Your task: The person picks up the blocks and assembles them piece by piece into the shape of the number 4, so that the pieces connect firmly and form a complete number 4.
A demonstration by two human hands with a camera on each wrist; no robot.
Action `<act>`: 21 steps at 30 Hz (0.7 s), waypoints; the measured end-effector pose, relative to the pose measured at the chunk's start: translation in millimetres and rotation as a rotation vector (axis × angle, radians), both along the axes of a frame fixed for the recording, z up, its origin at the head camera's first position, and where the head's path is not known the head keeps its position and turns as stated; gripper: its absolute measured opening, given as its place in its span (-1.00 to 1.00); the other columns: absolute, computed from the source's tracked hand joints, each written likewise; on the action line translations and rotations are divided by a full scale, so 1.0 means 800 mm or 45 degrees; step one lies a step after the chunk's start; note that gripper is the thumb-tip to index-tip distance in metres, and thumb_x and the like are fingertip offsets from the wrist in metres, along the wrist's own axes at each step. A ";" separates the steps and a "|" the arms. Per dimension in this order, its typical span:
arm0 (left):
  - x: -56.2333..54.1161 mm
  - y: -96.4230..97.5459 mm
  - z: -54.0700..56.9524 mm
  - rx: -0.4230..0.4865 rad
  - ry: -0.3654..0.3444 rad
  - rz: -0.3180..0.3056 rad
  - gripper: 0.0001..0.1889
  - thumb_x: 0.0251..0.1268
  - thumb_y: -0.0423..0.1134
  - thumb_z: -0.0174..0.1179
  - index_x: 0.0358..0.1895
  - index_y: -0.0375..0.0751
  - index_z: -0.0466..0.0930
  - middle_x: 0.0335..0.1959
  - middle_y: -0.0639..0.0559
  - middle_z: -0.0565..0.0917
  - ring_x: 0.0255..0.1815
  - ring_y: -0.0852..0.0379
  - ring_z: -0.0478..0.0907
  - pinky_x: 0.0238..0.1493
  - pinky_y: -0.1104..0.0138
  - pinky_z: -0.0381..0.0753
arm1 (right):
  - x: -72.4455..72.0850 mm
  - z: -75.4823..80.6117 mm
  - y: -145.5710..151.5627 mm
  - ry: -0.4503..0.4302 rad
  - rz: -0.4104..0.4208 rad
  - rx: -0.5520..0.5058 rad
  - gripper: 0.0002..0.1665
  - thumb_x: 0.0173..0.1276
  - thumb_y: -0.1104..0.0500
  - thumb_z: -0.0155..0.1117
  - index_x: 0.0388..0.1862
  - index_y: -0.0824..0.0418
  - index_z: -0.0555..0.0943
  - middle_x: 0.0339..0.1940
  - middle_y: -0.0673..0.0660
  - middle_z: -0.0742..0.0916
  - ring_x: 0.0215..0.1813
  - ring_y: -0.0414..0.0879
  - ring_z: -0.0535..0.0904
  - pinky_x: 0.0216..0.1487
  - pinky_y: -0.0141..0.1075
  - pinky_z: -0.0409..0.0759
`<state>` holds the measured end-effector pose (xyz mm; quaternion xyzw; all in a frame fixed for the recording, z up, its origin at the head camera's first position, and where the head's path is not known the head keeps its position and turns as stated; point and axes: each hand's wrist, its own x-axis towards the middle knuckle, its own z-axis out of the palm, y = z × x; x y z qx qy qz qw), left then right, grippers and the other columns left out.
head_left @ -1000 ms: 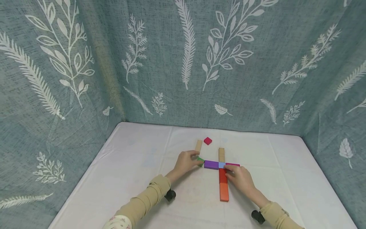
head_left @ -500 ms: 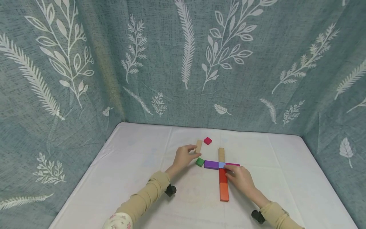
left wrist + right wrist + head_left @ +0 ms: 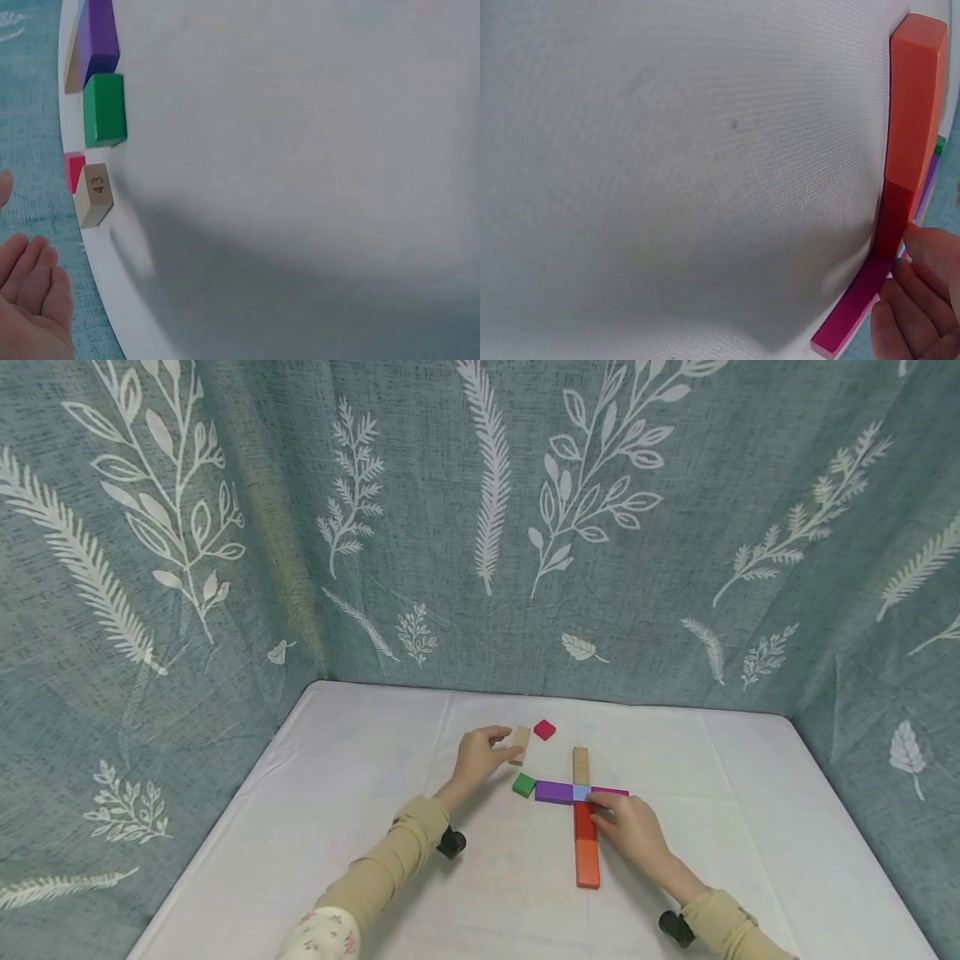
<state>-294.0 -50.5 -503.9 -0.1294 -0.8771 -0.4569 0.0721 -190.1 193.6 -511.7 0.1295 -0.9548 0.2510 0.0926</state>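
Note:
My left hand (image 3: 478, 758) is by a small plain wooden block (image 3: 522, 742) on the white table, thumb and fingers spread apart around its near side. In the left wrist view a gap shows between the hand and this wooden block (image 3: 96, 191), marked 43. My right hand (image 3: 633, 831) rests at a cross of blocks, index finger on the light blue block (image 3: 581, 792), thumb against the red block (image 3: 584, 821). The cross also has a purple block (image 3: 554, 792), a magenta block (image 3: 851, 311), an orange block (image 3: 588, 865) and a wooden arm (image 3: 581, 766).
A green block (image 3: 524, 785) lies at an angle by the purple one's left end. Farther back sits a crimson block (image 3: 545, 729), turned cornerwise. Patterned teal curtain (image 3: 450, 527) hangs behind the white-covered table (image 3: 360, 752) and at both sides.
My left hand has left the green block and moved back to the plain wooden block. The right hand has stayed at the cross.

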 end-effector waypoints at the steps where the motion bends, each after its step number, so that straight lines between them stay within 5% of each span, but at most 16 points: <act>1: -0.002 0.000 0.001 0.003 0.008 0.003 -0.59 0.11 -0.18 0.36 -0.02 -0.37 0.64 -0.07 -0.22 0.71 0.00 -0.11 0.65 0.05 0.13 0.61 | 0.000 0.000 0.000 0.003 0.000 -0.001 -0.63 0.04 0.33 0.45 -0.10 0.31 0.70 -0.15 0.18 0.78 -0.08 0.05 0.71 -0.05 -0.11 0.65; 11: -0.007 0.008 0.000 0.023 -0.063 0.015 -0.59 0.13 -0.18 0.34 -0.01 -0.40 0.64 -0.06 -0.24 0.70 -0.01 -0.15 0.64 0.00 0.12 0.63 | 0.000 0.002 0.002 0.016 0.007 -0.013 -0.63 0.03 0.36 0.45 -0.11 0.31 0.70 -0.16 0.17 0.78 -0.09 0.05 0.71 -0.07 -0.11 0.65; 21: -0.003 0.020 -0.013 0.065 -0.156 0.113 -0.59 0.06 -0.19 0.40 -0.05 -0.38 0.65 -0.10 -0.22 0.72 -0.03 -0.11 0.65 -0.01 0.13 0.62 | 0.000 -0.001 0.002 0.035 0.022 -0.025 -0.63 0.01 0.37 0.45 -0.12 0.32 0.70 -0.17 0.18 0.78 -0.10 0.05 0.71 -0.08 -0.11 0.66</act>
